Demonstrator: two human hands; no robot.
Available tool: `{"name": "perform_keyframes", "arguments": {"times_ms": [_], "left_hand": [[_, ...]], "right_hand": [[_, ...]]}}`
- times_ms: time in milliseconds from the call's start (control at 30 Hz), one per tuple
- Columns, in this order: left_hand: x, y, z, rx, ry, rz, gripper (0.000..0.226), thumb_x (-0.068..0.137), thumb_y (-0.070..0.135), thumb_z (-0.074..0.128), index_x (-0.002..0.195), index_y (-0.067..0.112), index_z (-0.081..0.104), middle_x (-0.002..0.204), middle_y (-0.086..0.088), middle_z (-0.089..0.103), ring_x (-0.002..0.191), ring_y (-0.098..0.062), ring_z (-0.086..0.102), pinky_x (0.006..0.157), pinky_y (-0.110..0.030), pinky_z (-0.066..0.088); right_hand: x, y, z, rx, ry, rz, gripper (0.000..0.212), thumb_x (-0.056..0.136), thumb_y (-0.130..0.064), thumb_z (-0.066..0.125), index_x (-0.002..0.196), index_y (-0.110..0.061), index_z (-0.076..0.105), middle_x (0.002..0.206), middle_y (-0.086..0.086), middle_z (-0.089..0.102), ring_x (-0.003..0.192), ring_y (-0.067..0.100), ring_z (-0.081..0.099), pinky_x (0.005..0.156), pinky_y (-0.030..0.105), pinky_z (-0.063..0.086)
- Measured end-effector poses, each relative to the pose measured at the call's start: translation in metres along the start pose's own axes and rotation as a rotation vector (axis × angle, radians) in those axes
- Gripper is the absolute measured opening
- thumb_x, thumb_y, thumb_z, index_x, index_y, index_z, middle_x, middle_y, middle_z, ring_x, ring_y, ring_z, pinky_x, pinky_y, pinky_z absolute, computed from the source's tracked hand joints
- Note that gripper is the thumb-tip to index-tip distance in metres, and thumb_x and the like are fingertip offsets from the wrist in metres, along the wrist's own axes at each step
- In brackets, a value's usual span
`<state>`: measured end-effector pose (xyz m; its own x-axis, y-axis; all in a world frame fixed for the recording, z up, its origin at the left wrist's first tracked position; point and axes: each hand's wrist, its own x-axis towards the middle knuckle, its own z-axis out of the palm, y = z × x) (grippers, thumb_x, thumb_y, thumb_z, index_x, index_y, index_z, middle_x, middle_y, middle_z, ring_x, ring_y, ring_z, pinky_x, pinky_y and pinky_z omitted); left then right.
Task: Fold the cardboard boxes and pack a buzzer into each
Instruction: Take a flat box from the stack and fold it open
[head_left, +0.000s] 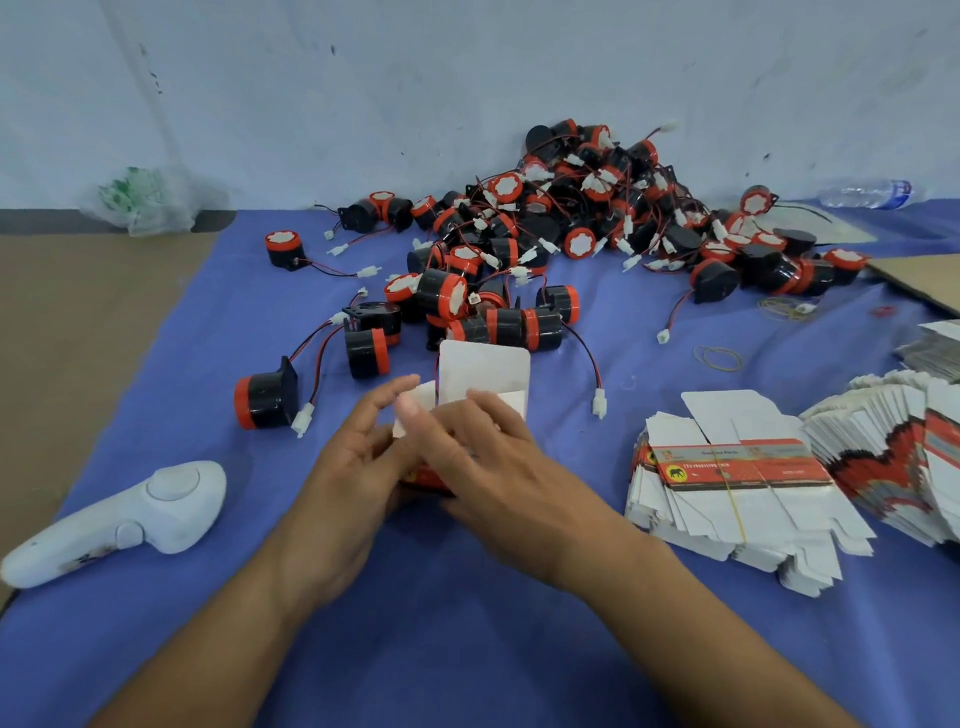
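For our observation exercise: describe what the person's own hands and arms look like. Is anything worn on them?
Both arms are bare as far as the picture shows: no sleeve covers the left forearm or the right forearm. The left hand and right hand wear no gloves, and no ring, watch or bracelet is visible. One thumbnail shows, cut short.

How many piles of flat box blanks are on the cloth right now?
3, all at the right: a rubber-banded bundle, a fanned pile beside it, and a third pile behind, cut by the frame edge; more may lie outside view.
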<state>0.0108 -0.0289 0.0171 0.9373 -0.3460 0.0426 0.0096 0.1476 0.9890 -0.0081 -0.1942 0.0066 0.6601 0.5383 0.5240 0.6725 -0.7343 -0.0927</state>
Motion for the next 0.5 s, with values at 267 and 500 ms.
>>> {"name": "perform_keyframes", "arguments": {"times_ms": [267, 500], "left_hand": [[-0.002, -0.016, 0.001, 0.493, 0.132, 0.291, 0.042, 0.087, 0.022, 0.069, 0.106, 0.043, 0.038, 0.107, 0.031, 0.059, 0.092, -0.002, 0.067, 0.066, -0.014, 0.051], [0.002, -0.022, -0.01, 0.799, 0.301, 0.163, 0.036, 0.081, 0.063, 0.059, 0.088, 0.031, 0.043, 0.077, 0.009, 0.058, 0.068, -0.001, 0.051, 0.057, -0.024, 0.041]], "right_hand": [[-0.005, 0.009, -0.008, 0.142, 0.358, 0.57, 0.027, 0.094, -0.025, 0.067, 0.114, -0.008, 0.072, 0.133, 0.009, 0.051, 0.118, 0.023, 0.047, 0.101, 0.035, 0.041], [-0.015, 0.021, -0.013, 0.257, 0.073, 0.901, 0.033, 0.104, -0.025, 0.047, 0.117, -0.006, 0.07, 0.133, 0.006, 0.057, 0.119, 0.021, 0.054, 0.089, 0.009, 0.031]]}}
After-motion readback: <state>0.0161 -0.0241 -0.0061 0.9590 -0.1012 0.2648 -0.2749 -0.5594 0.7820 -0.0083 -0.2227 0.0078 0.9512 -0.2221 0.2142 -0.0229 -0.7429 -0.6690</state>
